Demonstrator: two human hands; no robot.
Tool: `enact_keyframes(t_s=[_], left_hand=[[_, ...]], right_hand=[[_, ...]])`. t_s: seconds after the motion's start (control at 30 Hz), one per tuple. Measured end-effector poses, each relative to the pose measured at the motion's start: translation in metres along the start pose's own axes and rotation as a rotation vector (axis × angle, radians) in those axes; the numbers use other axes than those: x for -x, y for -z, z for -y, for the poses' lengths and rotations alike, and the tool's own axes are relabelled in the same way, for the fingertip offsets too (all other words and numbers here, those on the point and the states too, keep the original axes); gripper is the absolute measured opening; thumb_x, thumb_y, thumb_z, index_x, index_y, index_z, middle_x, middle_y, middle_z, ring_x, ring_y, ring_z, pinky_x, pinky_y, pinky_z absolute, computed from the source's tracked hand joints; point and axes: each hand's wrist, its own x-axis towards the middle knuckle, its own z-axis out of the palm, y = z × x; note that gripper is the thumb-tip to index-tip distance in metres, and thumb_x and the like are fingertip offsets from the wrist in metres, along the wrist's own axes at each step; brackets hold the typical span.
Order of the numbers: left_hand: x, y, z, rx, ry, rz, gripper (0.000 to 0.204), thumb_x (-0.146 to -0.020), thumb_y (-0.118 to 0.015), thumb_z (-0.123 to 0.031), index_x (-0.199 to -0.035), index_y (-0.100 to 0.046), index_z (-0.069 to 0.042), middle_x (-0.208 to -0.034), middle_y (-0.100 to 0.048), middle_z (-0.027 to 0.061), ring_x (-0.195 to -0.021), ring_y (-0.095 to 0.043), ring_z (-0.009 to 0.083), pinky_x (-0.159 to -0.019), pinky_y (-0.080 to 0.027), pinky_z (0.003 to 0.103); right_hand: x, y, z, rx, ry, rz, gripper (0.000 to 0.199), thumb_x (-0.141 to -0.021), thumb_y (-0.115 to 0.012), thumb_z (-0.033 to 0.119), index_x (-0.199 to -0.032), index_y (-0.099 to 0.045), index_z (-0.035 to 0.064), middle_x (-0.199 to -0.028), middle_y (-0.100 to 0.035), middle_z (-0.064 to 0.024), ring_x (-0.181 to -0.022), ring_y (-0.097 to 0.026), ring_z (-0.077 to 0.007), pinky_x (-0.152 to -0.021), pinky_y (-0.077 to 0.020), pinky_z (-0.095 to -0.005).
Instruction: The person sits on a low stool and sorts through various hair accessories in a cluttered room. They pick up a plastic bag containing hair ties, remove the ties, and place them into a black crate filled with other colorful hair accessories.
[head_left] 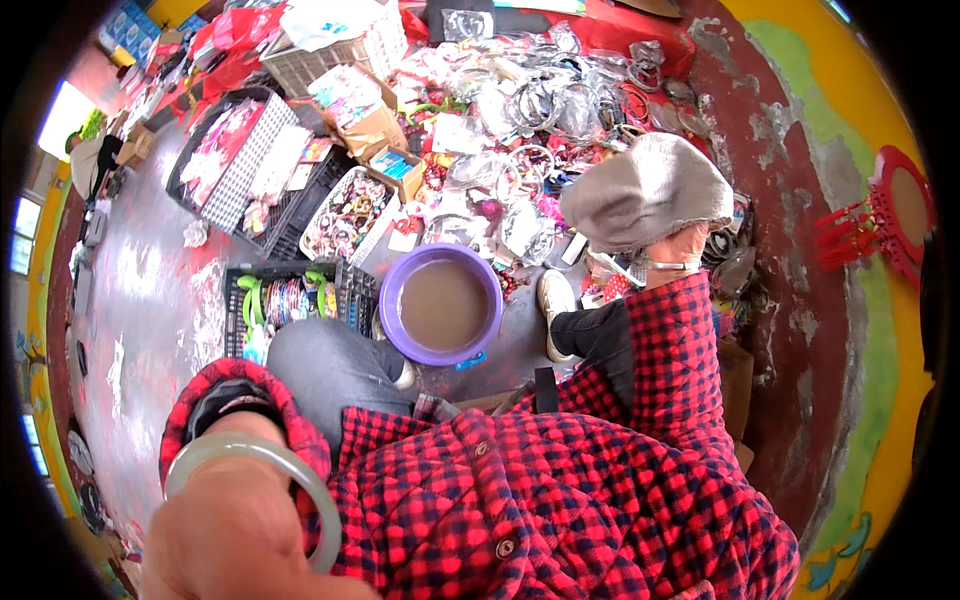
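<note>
Floor [150, 330]: grey, stained red. Its far end and right edge, along the dark red wall base [800, 330], carry a heap of bagged accessories [570, 100], mostly clear plastic over dark and pink pieces; individual items hard to make out. Black crate [355, 295] with green pieces stands on the floor just left of the basin. Purple basin [392, 300], round, sits on the floor between the shoes; murky grey-brown water inside, bottom not visible.

Cloth [650, 190]: beige-grey, creased, rounded outline, edge darker; raised above the heap, near the floor's right edge. It covers most of the right hand [682, 245]; only the base of the hand and the wrist show. Fingers hidden underneath; cannot tell whether they close on the cloth.

Left hand [220, 530]: close to the lens, soft in focus, cut off by the lower edge. Fingers not readable; grip cannot be told.

Pale green bangle [240, 443]: around left wrist, lower part hidden. Thin bracelet [672, 267]: right wrist.
</note>
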Motion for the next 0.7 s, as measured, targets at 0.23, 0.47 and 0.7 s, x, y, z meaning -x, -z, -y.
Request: enact_keyframes(t_s=[0.23,0.47,0.7], left_hand=[[0.017,0.008,0.017,0.05,0.001,-0.032,0.018,-0.081,-0.043,-0.008,-0.063,-0.046,-0.009,-0.058,-0.043,0.0006,-0.05,-0.04,0.0114,-0.053,-0.03,0.025],[0.022,0.006,0.037,0.109,0.021,-0.057,0.02,-0.08,-0.042,-0.009,-0.061,-0.043,-0.012,-0.053,-0.04,-0.0022,-0.047,-0.036,0.0092,-0.052,-0.026,0.025],[0.037,-0.008,0.071,0.127,0.399,-0.07,0.022,-0.08,-0.041,-0.01,-0.059,-0.04,-0.015,-0.049,-0.036,-0.005,-0.044,-0.032,0.007,-0.05,-0.022,0.024]], right_hand=[[-0.008,-0.011,-0.011,0.089,0.008,-0.146,0.058,-0.081,-0.057,0.044,-0.123,-0.045,0.0053,-0.125,-0.049,-0.0105,-0.115,-0.045,-0.0274,-0.101,-0.0329,-0.0441],[-0.011,0.001,-0.004,-0.24,-0.214,0.141,0.059,-0.084,-0.05,0.046,-0.126,-0.04,0.0053,-0.127,-0.046,-0.0106,-0.116,-0.043,-0.0269,-0.101,-0.0318,-0.0442],[0.02,-0.019,-0.003,0.081,-0.009,-0.01,0.065,-0.081,-0.059,0.038,-0.132,-0.034,0.0072,-0.135,-0.038,-0.01,-0.123,-0.036,-0.0279,-0.106,-0.0246,-0.0444]])
